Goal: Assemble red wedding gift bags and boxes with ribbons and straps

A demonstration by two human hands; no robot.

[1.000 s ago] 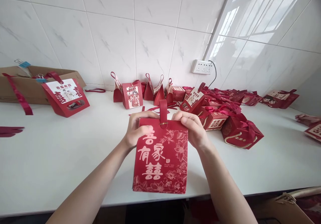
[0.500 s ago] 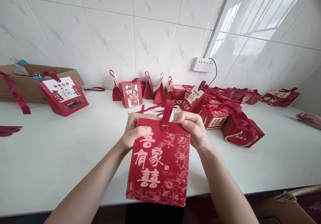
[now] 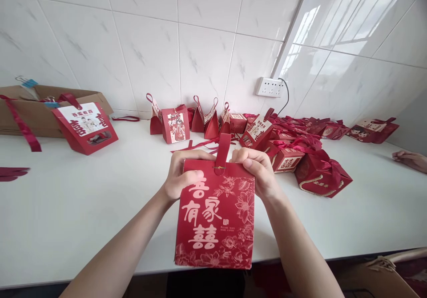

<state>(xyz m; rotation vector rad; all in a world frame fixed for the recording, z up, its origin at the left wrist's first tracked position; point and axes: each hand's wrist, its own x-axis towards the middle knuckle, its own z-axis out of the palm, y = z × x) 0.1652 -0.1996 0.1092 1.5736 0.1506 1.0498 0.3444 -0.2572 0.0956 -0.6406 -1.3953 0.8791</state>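
Observation:
A red paper gift bag (image 3: 215, 220) with pale characters and a flower print hangs upright over the near edge of the white table (image 3: 83, 209). My left hand (image 3: 182, 176) is closed on its top left corner, thumb on the front face. My right hand (image 3: 256, 172) is closed on the top right corner. A red strap handle (image 3: 222, 152) stands up from the bag's top between my two hands.
Several red gift boxes (image 3: 302, 153) with ribbons lie heaped to the right. Small red boxes (image 3: 175, 125) stand along the tiled wall. A brown carton (image 3: 40, 113) with a red bag (image 3: 86, 126) is at the left. Another person's hand (image 3: 409, 159) rests at the far right.
The bag has dropped a little and shifted slightly in my grip, its strap now leaning right. Another person's hand has come into view at the far right.

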